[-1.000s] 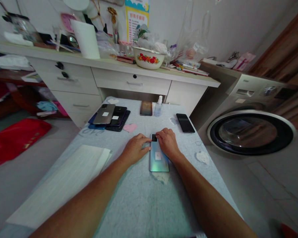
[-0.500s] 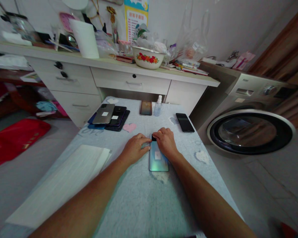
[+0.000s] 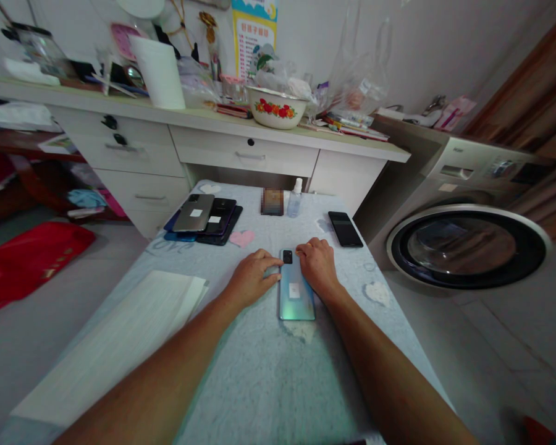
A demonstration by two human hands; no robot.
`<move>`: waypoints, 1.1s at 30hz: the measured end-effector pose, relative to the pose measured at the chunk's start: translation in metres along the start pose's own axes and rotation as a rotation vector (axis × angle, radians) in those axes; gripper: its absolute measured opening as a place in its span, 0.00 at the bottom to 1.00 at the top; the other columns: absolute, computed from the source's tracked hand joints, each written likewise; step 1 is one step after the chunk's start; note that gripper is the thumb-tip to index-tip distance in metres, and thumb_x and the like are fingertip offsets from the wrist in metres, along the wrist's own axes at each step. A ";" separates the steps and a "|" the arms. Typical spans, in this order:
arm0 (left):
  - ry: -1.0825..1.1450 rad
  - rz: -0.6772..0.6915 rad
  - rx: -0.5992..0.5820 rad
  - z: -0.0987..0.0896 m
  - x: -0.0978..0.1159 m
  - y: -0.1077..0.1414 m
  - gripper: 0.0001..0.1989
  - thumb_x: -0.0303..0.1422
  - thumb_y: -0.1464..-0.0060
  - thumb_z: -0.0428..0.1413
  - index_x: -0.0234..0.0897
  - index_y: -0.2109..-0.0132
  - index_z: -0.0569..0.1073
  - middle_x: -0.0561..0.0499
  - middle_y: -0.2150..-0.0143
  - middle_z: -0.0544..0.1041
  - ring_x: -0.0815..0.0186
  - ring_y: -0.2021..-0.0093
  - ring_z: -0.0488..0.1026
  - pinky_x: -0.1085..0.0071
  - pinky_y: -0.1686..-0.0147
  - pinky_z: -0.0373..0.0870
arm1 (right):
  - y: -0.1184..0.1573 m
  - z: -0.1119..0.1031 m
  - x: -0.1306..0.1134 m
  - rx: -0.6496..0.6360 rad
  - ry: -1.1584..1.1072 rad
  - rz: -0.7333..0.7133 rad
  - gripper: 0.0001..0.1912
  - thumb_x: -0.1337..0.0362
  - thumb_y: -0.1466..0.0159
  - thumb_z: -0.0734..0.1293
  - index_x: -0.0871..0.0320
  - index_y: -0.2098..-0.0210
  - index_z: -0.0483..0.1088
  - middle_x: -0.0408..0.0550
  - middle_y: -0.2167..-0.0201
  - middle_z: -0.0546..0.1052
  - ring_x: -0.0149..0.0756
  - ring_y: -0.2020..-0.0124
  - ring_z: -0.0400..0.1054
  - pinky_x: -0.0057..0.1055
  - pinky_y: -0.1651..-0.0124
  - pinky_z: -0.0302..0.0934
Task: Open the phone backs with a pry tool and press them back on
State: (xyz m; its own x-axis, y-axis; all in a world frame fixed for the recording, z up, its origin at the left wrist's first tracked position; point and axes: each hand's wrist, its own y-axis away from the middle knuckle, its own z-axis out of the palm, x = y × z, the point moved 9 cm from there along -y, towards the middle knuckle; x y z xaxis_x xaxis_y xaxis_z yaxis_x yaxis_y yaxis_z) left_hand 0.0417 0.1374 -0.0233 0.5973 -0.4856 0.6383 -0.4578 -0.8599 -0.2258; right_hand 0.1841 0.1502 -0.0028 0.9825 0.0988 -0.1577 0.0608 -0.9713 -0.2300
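Observation:
A pale blue-green smartphone (image 3: 297, 307) lies back up on the cloth-covered table, with a small white label and a black camera block at its top left. My left hand (image 3: 251, 276) rests at its left edge, fingers stretched and apart, the fingertips touching the side near the camera. Over the phone's upper right edge sits my right hand (image 3: 317, 262), its fingers curled and pressed together. Whatever those fingers pinch, if anything, is hidden. The camera block is now uncovered between both hands.
Several stacked phones (image 3: 194, 213) lie at the back left. A clear spray bottle (image 3: 294, 201) stands at the back beside a blurred square item (image 3: 272, 202). At right is a black phone (image 3: 345, 229); at left, a folded pale cloth or paper (image 3: 115, 340). A washing machine (image 3: 467, 185) stands to the right.
My right hand has shifted a little to the right, off the camera block, which now shows. My left hand and the phone have stayed in place.

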 end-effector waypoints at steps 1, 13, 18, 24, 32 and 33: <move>-0.001 0.001 -0.001 0.000 0.000 0.000 0.14 0.28 0.47 0.59 0.40 0.52 0.77 0.49 0.59 0.72 0.62 0.58 0.72 0.66 0.57 0.69 | 0.000 0.000 0.001 0.002 0.001 0.005 0.14 0.63 0.31 0.59 0.53 0.56 0.76 0.52 0.59 0.73 0.42 0.55 0.60 0.35 0.56 0.50; -0.013 -0.003 0.002 0.000 0.002 -0.001 0.14 0.28 0.48 0.60 0.41 0.52 0.77 0.49 0.58 0.73 0.62 0.58 0.72 0.67 0.57 0.69 | -0.001 0.007 -0.014 -0.017 -0.094 -0.109 0.14 0.64 0.31 0.59 0.52 0.54 0.75 0.50 0.57 0.73 0.40 0.55 0.59 0.33 0.54 0.50; -0.013 0.001 0.007 -0.001 0.002 -0.001 0.14 0.29 0.48 0.60 0.42 0.52 0.77 0.50 0.59 0.72 0.62 0.58 0.72 0.67 0.58 0.69 | -0.001 0.007 -0.018 -0.001 -0.149 -0.160 0.15 0.65 0.31 0.59 0.51 0.54 0.75 0.48 0.57 0.73 0.39 0.56 0.59 0.32 0.54 0.51; -0.009 0.006 0.002 0.000 0.001 -0.001 0.14 0.29 0.47 0.59 0.42 0.52 0.77 0.49 0.59 0.73 0.62 0.59 0.72 0.67 0.57 0.69 | -0.001 0.006 -0.016 -0.020 -0.122 -0.141 0.14 0.64 0.32 0.60 0.52 0.54 0.76 0.49 0.57 0.74 0.39 0.55 0.60 0.33 0.53 0.51; -0.011 0.004 0.008 -0.001 0.001 0.000 0.15 0.29 0.48 0.59 0.41 0.52 0.77 0.49 0.59 0.73 0.61 0.58 0.72 0.67 0.58 0.69 | 0.003 -0.002 -0.013 -0.050 -0.030 -0.112 0.13 0.63 0.32 0.61 0.53 0.55 0.77 0.51 0.60 0.74 0.41 0.56 0.60 0.34 0.54 0.51; -0.013 0.004 0.009 -0.001 0.002 0.000 0.15 0.29 0.48 0.59 0.41 0.52 0.77 0.49 0.59 0.73 0.61 0.58 0.72 0.67 0.58 0.69 | 0.003 -0.002 -0.013 -0.056 -0.031 -0.117 0.13 0.63 0.32 0.61 0.53 0.56 0.77 0.51 0.60 0.74 0.41 0.56 0.61 0.34 0.54 0.51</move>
State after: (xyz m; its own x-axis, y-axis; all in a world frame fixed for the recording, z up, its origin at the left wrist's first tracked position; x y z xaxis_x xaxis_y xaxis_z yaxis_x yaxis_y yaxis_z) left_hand 0.0421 0.1369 -0.0215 0.6038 -0.4909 0.6280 -0.4542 -0.8593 -0.2350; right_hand 0.1722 0.1455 0.0006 0.9624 0.2179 -0.1624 0.1853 -0.9632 -0.1945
